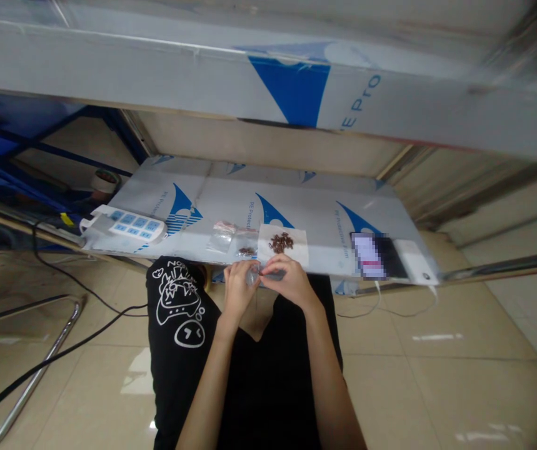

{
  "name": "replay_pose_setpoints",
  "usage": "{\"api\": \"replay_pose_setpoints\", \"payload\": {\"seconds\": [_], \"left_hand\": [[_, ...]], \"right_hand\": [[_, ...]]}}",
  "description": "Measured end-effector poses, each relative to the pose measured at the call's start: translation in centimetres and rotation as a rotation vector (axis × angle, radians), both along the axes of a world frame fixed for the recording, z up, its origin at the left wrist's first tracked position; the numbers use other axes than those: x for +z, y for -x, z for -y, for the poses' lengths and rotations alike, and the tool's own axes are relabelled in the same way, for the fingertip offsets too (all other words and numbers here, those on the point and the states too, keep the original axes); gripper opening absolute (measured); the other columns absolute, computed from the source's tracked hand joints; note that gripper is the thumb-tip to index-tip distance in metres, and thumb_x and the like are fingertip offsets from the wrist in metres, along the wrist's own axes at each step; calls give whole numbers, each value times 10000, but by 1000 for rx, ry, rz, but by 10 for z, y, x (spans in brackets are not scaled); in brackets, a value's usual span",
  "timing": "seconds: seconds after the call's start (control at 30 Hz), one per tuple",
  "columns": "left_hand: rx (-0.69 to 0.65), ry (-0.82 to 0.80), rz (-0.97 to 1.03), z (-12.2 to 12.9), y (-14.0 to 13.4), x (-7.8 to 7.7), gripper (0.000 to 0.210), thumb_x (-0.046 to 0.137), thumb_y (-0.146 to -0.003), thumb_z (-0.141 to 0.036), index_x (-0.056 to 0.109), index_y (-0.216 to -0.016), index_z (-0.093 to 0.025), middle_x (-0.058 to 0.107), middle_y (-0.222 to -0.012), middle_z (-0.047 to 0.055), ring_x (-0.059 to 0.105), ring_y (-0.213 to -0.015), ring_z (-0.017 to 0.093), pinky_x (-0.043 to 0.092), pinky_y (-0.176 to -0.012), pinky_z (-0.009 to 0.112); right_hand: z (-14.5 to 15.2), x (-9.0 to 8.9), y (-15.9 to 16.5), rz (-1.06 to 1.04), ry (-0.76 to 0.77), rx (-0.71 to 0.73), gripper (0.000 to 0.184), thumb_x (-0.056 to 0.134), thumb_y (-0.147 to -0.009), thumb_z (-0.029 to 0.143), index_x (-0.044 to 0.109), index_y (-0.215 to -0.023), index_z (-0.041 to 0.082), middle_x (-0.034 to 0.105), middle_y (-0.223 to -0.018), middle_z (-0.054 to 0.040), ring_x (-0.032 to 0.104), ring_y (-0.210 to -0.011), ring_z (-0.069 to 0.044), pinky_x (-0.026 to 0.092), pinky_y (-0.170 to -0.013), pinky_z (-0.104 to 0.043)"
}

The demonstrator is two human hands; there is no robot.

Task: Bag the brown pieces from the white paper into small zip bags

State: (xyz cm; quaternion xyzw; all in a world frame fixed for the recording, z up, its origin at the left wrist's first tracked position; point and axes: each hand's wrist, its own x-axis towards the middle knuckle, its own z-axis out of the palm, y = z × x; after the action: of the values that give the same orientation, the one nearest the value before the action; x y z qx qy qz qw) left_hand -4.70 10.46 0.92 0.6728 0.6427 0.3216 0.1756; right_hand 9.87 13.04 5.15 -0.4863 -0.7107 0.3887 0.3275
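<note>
Close to the shelf's front edge, my left hand is closed on a small clear plastic bag. My right hand meets it from the other side, thumb and finger pinched at the bag's opening; whatever lies between those fingertips is too small to make out. Just beyond my hands, a pile of small brown pieces rests on a white paper square. To its left lie a clear bag with some brown pieces inside and some clear bags with a reddish edge.
The film-covered metal shelf carries a white power strip at left. At right lie a phone and a white device with cables. Overhead runs an upper metal shelf. A chrome chair frame stands lower left.
</note>
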Motion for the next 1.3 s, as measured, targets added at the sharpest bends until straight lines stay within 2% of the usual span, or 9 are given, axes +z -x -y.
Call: {"api": "replay_pose_setpoints", "payload": {"seconds": [0.17, 0.3, 0.4, 0.53, 0.63, 0.83, 1.0, 1.17, 1.3], "left_hand": [[-60, -2, -140, 3, -6, 10, 259, 526, -749, -109, 595, -967, -231, 622, -899, 38, 521, -905, 224, 314, -816, 363], [-56, 8, -78, 2, -8, 4, 251, 552, -761, -150, 600, -995, -227, 622, -902, 42, 529, -912, 222, 335, -829, 368], [36, 10, 210, -2, -7, -3, 220, 597, -758, -242, 615, -975, -212, 639, -878, 42, 565, -872, 203, 373, -835, 359], [188, 102, 926, -7, -4, 0, 303, 636, -724, -350, 604, -962, -164, 654, -842, 45, 618, -810, 175, 447, -781, 304], [247, 227, 1340, -8, 0, 8, 360, 640, -703, -409, 589, -952, -154, 634, -743, 13, 646, -743, 173, 472, -760, 310], [241, 281, 1573, -4, 8, 15, 363, 601, -728, -439, 554, -973, -175, 598, -718, -15, 667, -727, 186, 484, -754, 318], [166, 221, 1443, -3, 6, 16, 298, 613, -730, -405, 559, -912, -175, 609, -724, -8, 657, -700, 169, 475, -736, 299], [78, 156, 927, -3, 1, 6, 268, 656, -691, -354, 557, -862, -174, 568, -699, -12, 589, -663, 129, 446, -653, 234], [-16, 84, 554, -2, -1, -4, 185, 595, -741, -288, 559, -890, -185, 551, -717, -16, 547, -678, 120, 427, -697, 239]], "right_hand": [[5, 1, 10, 302, -38, -114, 28, 715, -598, 240, 699, -620, 244, 641, -810, 3, 591, -722, -158, 458, -682, -292], [-1, -5, 7, 135, -11, -53, 95, 624, -720, 263, 711, -727, 224, 643, -847, -26, 596, -751, -151, 462, -678, -273], [-10, -22, -8, -52, 13, -77, 179, 571, -769, 319, 703, -798, 201, 641, -877, -55, 594, -779, -157, 469, -672, -263], [-22, -65, -32, 28, 25, -424, 239, 591, -705, 310, 688, -888, 190, 648, -919, -64, 569, -652, -149, 477, -673, -301], [-29, -94, -37, 59, 53, -542, 321, 584, -685, 332, 677, -944, 167, 653, -908, -67, 546, -581, -137, 477, -658, -303], [-43, -111, -21, 232, -38, -749, 305, 580, -709, 378, 706, -908, 183, 637, -917, -70, 535, -592, -138, 436, -660, -273], [-52, -116, -15, 321, -47, -798, 236, 606, -697, 378, 729, -823, 221, 625, -932, -56, 590, -787, -194, 416, -704, -285], [-55, -110, -14, 298, -2, -820, 221, 645, -643, 375, 728, -755, 203, 627, -929, -59, 593, -801, -207, 423, -731, -310], [-51, -84, -19, 110, 26, -710, 211, 674, -604, 347, 720, -707, 169, 626, -904, -80, 588, -762, -195, 459, -677, -303]]}}
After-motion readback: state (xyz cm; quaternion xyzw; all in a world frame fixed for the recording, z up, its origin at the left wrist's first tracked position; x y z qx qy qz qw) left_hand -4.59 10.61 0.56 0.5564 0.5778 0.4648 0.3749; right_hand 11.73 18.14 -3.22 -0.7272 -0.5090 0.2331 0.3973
